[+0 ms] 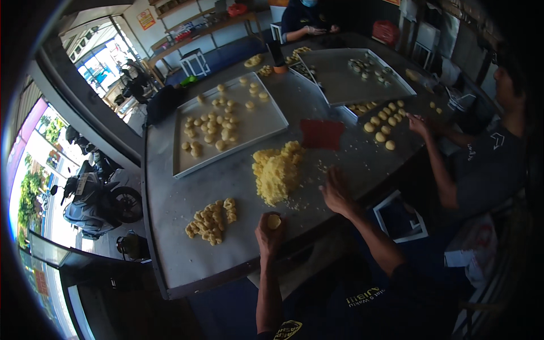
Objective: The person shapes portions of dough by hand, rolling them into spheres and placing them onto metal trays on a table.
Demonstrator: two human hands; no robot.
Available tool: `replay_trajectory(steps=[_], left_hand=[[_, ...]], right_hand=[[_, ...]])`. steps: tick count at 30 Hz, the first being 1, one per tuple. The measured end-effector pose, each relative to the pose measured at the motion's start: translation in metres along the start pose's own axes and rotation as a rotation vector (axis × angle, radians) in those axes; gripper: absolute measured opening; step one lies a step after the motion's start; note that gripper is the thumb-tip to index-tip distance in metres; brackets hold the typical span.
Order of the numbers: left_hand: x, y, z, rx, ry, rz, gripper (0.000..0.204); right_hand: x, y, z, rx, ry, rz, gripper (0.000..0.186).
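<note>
Near the table's front edge, my left hand (267,237) is curled around a small, pale yellow round of dough (274,221), which shows at the top of the fist. To its right, my right hand (336,191) is low over the metal tabletop with its fingers stretched out, and I see nothing in it. A heap of yellow shreds like grated cheese (276,175) lies just beyond both hands, with crumbs scattered to its right. Left of my left hand sits a cluster of small tan dough lumps (211,222). A red-brown sheet (321,135) lies flat behind the right hand.
A large tray (182,165) with many dough balls stands at left; another tray (317,73) holding greenish pieces is at back right. At right, a co-worker's hand (418,124) is by rows of dough balls (385,130). Another person (306,22) works at the far end.
</note>
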State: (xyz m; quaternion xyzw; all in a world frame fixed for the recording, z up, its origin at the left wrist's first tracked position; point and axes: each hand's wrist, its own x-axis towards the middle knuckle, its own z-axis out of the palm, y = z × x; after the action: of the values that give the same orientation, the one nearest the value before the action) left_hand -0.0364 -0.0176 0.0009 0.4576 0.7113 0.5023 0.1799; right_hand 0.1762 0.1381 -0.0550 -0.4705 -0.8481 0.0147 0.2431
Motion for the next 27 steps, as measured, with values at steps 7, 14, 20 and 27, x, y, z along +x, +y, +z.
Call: replay_trajectory(steps=[7, 14, 20, 27], left_hand=[[-0.004, 0.008, -0.012, -0.006, -0.044, -0.078, 0.027], [-0.001, 0.006, 0.000, -0.087, -0.065, -0.059, 0.022], [-0.005, -0.001, -0.010, -0.056, -0.030, 0.024, 0.019], [0.000, 0.004, 0.006, 0.010, -0.032, 0.130, 0.020]], right_hand=[[0.081, -0.004, 0.004, 0.324, 0.058, -0.014, 0.048], [0.139, 0.000, 0.037, 0.528, -0.046, 0.125, 0.030], [0.117, -0.046, -0.038, 0.707, -0.213, 0.148, 0.022], [0.064, 0.006, 0.023, 0.297, 0.075, -0.095, 0.030]])
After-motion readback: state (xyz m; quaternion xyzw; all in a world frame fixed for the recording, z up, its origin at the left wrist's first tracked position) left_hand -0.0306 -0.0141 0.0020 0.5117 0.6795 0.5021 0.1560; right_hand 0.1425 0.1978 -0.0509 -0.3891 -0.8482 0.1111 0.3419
